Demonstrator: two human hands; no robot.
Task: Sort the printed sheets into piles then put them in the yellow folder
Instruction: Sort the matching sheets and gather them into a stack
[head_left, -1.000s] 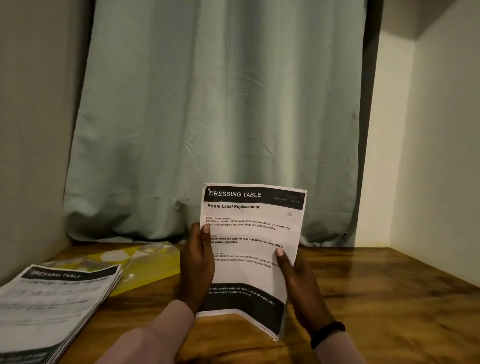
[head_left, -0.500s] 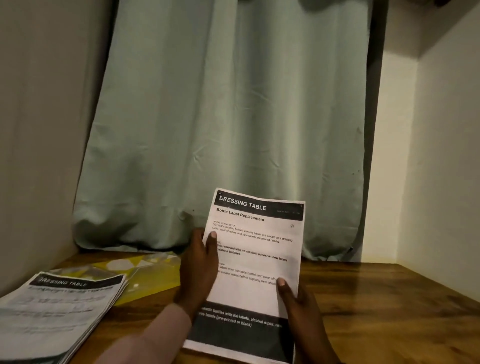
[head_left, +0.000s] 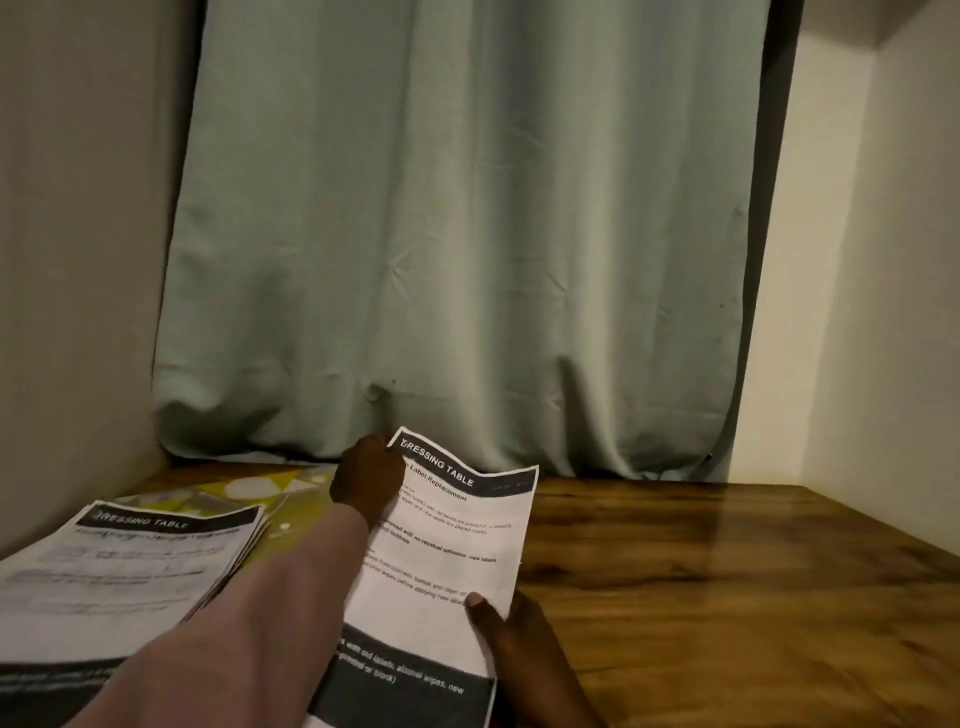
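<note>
I hold one printed sheet (head_left: 447, 561), headed "DRESSING TABLE", low over the wooden table (head_left: 727, 597). My left hand (head_left: 366, 480) grips the sheet's top left corner. My right hand (head_left: 519, 649) pinches its right edge, thumb on the front. A pile of printed sheets (head_left: 119, 571) with the same heading lies at the left of the table. The yellow folder (head_left: 291, 512) lies flat behind that pile, partly covered by it and by my left arm.
A pale green curtain (head_left: 467, 234) hangs down to the table's back edge. Walls close in on the left and right sides. Bare wood stretches to the right of the held sheet.
The sheet has come down from upright to nearly flat over the table. My left hand has slid up from its left edge to the top left corner. The camera has tilted up.
</note>
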